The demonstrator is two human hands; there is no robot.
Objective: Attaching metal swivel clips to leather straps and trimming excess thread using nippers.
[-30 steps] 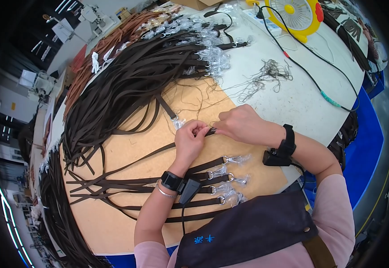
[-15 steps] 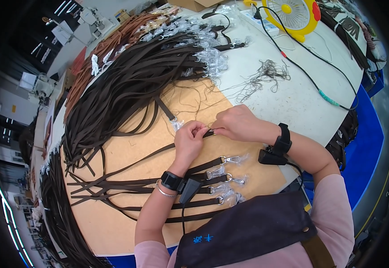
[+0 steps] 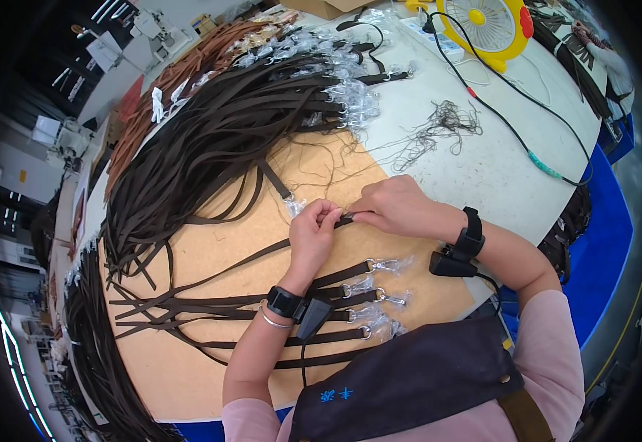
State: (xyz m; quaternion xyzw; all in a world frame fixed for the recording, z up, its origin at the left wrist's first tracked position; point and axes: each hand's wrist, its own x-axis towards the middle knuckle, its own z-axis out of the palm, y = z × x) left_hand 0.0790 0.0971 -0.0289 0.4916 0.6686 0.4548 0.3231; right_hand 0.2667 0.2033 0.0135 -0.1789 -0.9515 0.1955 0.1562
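Observation:
One long dark brown strap (image 3: 262, 252) runs up from the lower left into my fingers. My left hand (image 3: 311, 234) pinches it near its end. Close against that hand, my right hand (image 3: 396, 207) is also closed at the strap's tip; any thread or small part between its fingers is too small to make out. Below my hands, several similar straps (image 3: 339, 276) lie side by side. Their metal clips (image 3: 386, 266) are wrapped in clear plastic. Just above my left hand, another strap's plastic-wrapped end (image 3: 294, 207) rests on the tan board (image 3: 210, 247).
A large heap of dark straps (image 3: 196, 140) covers the far left, with brown straps (image 3: 133, 140) behind it. Loose threads (image 3: 442, 129) are tangled on the white tabletop. A yellow fan (image 3: 483, 29) and black cable (image 3: 501, 121) occupy the far right; a blue bin (image 3: 601, 236) stands beside the table.
Both hands stay almost in place on the strap, with only a slight shift of the right hand and wrist. The whole view has moved a little.

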